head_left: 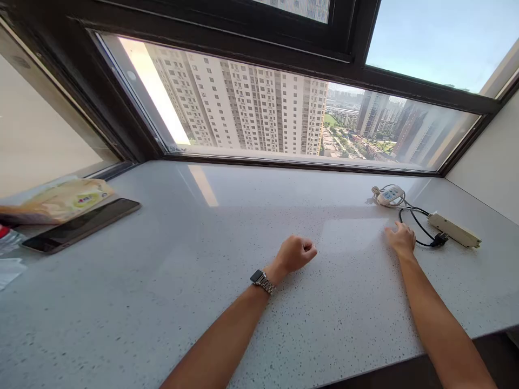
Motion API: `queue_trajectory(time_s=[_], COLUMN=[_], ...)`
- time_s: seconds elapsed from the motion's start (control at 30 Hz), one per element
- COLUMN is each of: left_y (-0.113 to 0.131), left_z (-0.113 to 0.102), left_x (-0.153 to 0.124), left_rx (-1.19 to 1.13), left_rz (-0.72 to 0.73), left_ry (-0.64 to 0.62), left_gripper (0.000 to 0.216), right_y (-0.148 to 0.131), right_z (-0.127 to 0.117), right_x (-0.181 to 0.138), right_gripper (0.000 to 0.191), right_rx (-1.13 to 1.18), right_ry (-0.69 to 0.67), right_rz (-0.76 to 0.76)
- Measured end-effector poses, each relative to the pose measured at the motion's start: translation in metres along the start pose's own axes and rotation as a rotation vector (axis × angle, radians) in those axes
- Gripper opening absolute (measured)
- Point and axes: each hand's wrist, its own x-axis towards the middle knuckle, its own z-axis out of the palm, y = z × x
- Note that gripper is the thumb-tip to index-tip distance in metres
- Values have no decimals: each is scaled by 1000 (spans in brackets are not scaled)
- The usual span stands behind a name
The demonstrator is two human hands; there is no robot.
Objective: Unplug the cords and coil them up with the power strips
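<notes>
My left hand (295,253) rests on the speckled grey stone sill (182,281) near its middle, curled into a fist with nothing visible in it; a metal watch sits on that wrist. My right hand (400,239) lies on the sill further right, palm down, fingers loosely spread toward a black cable (421,229). The cable runs to a beige power strip (454,230), and a small white device with a coiled cord (390,195) lies just beyond the hand.
A dark phone (81,224) lies at the left beside a yellowish plastic packet (65,200) and clear wrappers. A wide window (284,108) with a dark frame backs the sill. The sill's front edge runs along the lower right.
</notes>
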Motion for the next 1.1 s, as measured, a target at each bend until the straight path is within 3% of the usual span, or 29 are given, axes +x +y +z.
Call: queue_trajectory(time_s=[0.2,0.33,0.47,0.53,0.67,0.73,0.8,0.9,1.0,1.1], left_y=[-3,-4,0,3,11,14,18,24,31,37], left_z=[2,3,2,1,2,5,9,16,23,26], left_x=[0,1,1,0,-2,-3,-4,-6,-9,-11], left_rx=[43,52,70,79,120,157,207,314,387,396], left_rz=[-6,-21,-29,-26,-1,11,21,63,170,268], left_ry=[-5,-13,-29,-45,-99,-108,-114,-150,-212,-247], left_gripper=[33,34,36,37,42,40,35,54,67,45], right_y=[3,2,-12,-25,-57,-73,-87,-100,-104,-102], right_z=[-15,-28,-33,-35,-47,-52,-54,-51,-48,-47], right_x=[0,3,-2,-10,-42,-63,-84,-110,-125,-126], right_gripper=[48,34,25,29,29,19,13,33,44,45], right_rx=[-26,205,384,595,1595,1924,2048,2108,2139,2139], right_ry=[4,-62,-174,-282,-557,-660,-818,-1088,-1250,-1321], right_rz=[167,277,227,150,28,24,25,2,-40,-68])
